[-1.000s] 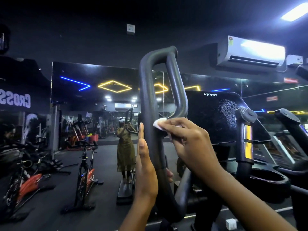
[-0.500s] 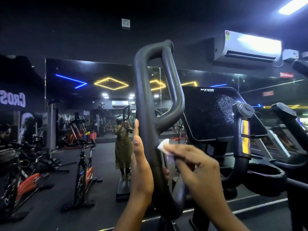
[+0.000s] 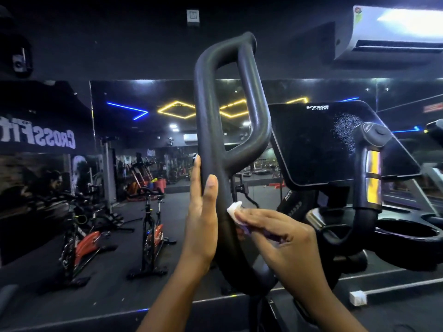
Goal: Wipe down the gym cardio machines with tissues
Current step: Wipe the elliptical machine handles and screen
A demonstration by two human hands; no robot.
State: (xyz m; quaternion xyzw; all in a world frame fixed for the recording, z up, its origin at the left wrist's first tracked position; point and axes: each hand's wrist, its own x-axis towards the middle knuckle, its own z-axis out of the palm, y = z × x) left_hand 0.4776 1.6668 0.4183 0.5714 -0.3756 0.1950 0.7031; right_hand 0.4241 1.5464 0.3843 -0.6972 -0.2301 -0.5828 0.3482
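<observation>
Handlebar (image 3: 208,130): tall black looped bar of a cardio machine, upright in the middle of the head view; the loop closes above both hands; the stem curves down and away beneath them
Left hand (image 3: 201,221): grasping the stem from its left side; thumb laid up the front; one finger straight along the left edge; the other fingers hidden behind the bar
Right hand (image 3: 282,238): reaching in from the right; fingers curled, pinching the tissue at the fingertips
Tissue (image 3: 233,209): small white crumpled wad, pressed against the right side of the stem below the fork of the loop, level with the left palm
Console screen (image 3: 311,144): dark tilted panel just right of the loop; pale speckles on its upper right part, droplets or dust I cannot tell
Second grip (image 3: 370,178): upright post with shiny yellow bands, in front of the screen's right edge, well apart from both hands
Cup holder (image 3: 407,233): round black well at the far right, below that post
Mirror (image 3: 134,92): wide panel behind the machine; blue and yellow neon lines in it; backwards lettering at the left
Spin bikes (image 3: 151,231): two with orange-red parts on the dark floor at the left; real or reflected I cannot tell
Air conditioner (image 3: 393,29): white unit high on the wall, top right
</observation>
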